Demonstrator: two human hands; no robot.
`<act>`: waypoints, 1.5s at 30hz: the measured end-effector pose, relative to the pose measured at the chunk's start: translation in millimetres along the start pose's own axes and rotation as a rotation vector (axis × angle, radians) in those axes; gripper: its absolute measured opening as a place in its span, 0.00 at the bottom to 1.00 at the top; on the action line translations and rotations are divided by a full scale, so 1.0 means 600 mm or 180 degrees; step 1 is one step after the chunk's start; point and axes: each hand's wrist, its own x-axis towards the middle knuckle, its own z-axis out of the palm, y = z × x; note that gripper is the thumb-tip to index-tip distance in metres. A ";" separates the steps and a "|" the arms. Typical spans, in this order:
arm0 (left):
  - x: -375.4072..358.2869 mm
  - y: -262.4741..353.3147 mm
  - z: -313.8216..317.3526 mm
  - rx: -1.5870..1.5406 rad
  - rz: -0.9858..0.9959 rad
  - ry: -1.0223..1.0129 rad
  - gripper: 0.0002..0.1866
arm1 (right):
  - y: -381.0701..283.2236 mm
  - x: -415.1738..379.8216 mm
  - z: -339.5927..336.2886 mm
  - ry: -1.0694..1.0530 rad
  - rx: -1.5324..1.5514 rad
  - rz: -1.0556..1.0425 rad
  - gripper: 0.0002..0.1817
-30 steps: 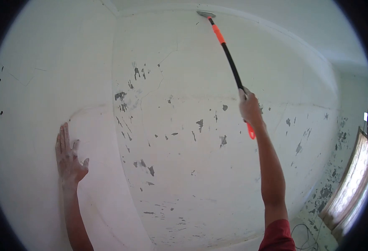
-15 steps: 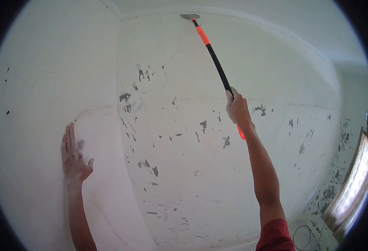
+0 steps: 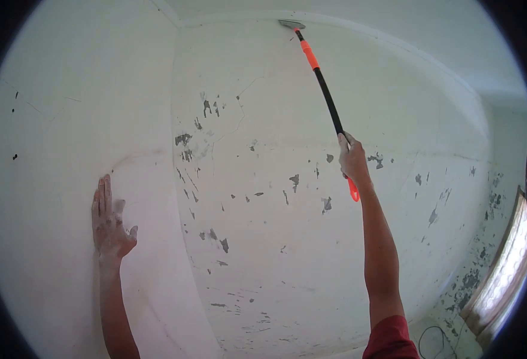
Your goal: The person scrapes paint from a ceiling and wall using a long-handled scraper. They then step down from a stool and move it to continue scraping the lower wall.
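A long-handled scraper [image 3: 329,102] with a black shaft and orange grips is held in my right hand [image 3: 353,160], fingers wrapped round the lower shaft. Its orange handle end pokes out below my wrist. High up, the flat grey scraper head [image 3: 292,24] lies against the top of the far wall [image 3: 347,251], just under the ceiling line. My left hand [image 3: 112,224], dusty with white powder, rests flat on the left wall [image 3: 54,227] with fingers stretched upward and thumb apart.
Dark grey chipped patches [image 3: 326,204] dot the far wall, with thin cracks at its upper left. At the right, a curtain [image 3: 503,269] hangs over a bright window. A dark cable [image 3: 432,341] lies coiled at the lower right.
The scraper head has slid right along the top of the wall, and my right hand has shifted right and slightly down with it. My left hand stays on the left wall.
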 end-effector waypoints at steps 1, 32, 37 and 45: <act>-0.001 -0.001 0.001 -0.0001 -0.0004 -0.0016 0.33 | 0.003 -0.004 -0.003 0.0223 -0.0110 -0.0229 0.26; 0.001 0.006 -0.003 0.0035 -0.0002 0.0009 0.33 | 0.148 0.083 -0.171 0.0641 -0.0427 -0.0025 0.28; -0.001 0.007 0.001 -0.0104 0.0072 0.0230 0.31 | 0.169 0.099 -0.175 0.0596 -0.0521 0.0074 0.29; -0.002 0.003 -0.014 0.0053 -0.0010 -0.0105 0.33 | 0.250 0.106 -0.194 0.0774 -0.0477 -0.0044 0.29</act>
